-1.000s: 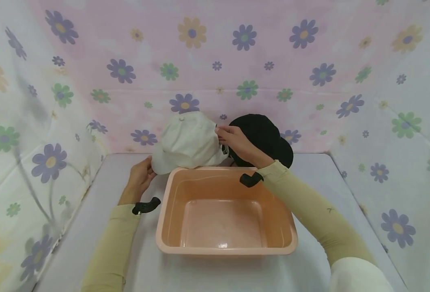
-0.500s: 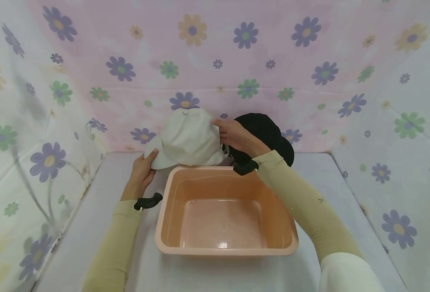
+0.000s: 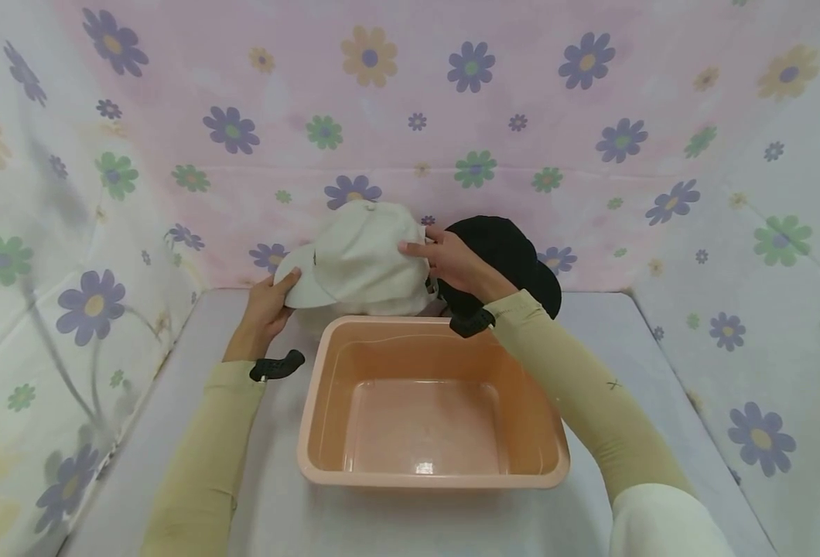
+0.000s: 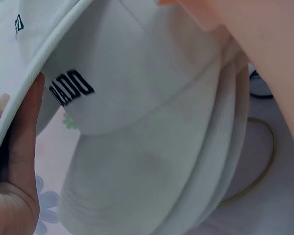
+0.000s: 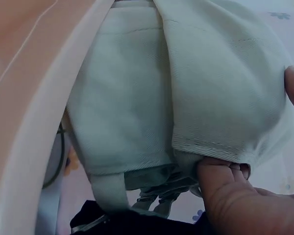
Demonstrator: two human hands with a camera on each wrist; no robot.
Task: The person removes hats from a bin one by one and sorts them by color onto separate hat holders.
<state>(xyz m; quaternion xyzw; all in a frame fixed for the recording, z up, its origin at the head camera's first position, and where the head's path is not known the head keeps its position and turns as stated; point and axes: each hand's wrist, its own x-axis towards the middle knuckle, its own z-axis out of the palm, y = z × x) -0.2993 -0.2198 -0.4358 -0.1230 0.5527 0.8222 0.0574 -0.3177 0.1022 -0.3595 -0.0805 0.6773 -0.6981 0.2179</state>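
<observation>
Both hands are on the white cap [image 3: 357, 251], one at each side of it, well apart from each other. At the near end of the counter [image 3: 173, 433] sits a peach plastic basin [image 3: 326, 464], its bright inside showing and its far rim reaching up under the cap. Two sleeved forearms pass either side of the basin, each with a black wrist mount [image 3: 276, 366] strapped near the cuff. Beyond the basin's far left corner, the left hand [image 3: 265, 305] pinches the edge of the cap's brim between thumb and fingers; the left wrist view shows a finger [image 4: 24, 132] lying along the brim's rim, beside black lettering printed on the underside. To the right, the right hand [image 3: 455, 263] grips the back of the cap's crown, thumb on the outer cloth and fingers curled beneath, as the right wrist view shows, with the cap's rear strap [image 5: 108, 191] hanging just below. The cap is held above the far rim of the basin. Just behind the right hand lies a black cap [image 3: 514, 251]. Farthest off stands the flowered backdrop [image 3: 410, 100] in pink.
</observation>
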